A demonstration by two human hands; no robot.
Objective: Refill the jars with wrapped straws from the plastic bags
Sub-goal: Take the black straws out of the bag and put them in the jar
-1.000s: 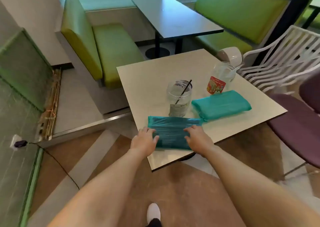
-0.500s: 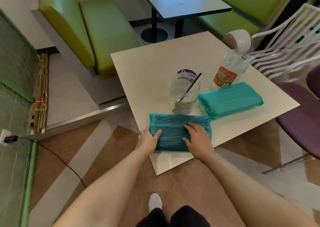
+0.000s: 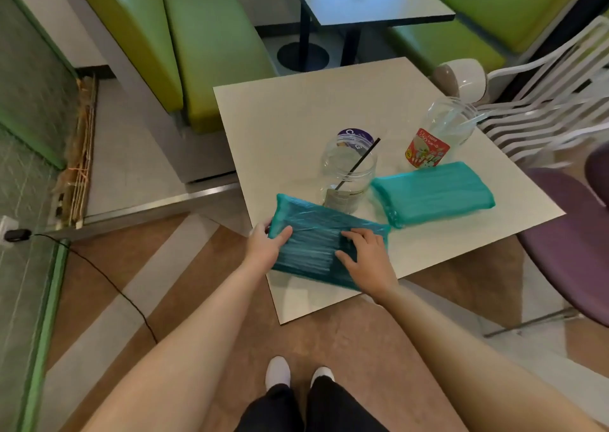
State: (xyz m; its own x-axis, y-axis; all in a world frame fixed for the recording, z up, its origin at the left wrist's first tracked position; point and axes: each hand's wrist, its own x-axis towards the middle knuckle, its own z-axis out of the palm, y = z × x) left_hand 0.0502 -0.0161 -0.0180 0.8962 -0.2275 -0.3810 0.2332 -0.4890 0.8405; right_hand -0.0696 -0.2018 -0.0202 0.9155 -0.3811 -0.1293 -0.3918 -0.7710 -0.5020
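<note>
The person is working on the first teal bag [image 3: 316,247], lying at the near edge of the table [image 3: 280,118] close to its near-left corner. The left hand [image 3: 265,247] is gripping the bag's left end, thumb on top and fingers curled around the edge. The right hand [image 3: 365,260] is resting on the bag's right part with fingers bent, pressing or pinching the film; I cannot tell which. This looks like the opening step, so the next move is calling for tearing or unsealing 1 end without spilling. The near jar [image 3: 349,174], just behind the bag, is holding 1 dark straw [image 3: 357,164]. The far jar [image 3: 441,131], toward the right edge, is showing pale straws. The second teal bag [image 3: 435,192] is lying sealed beside them
</note>
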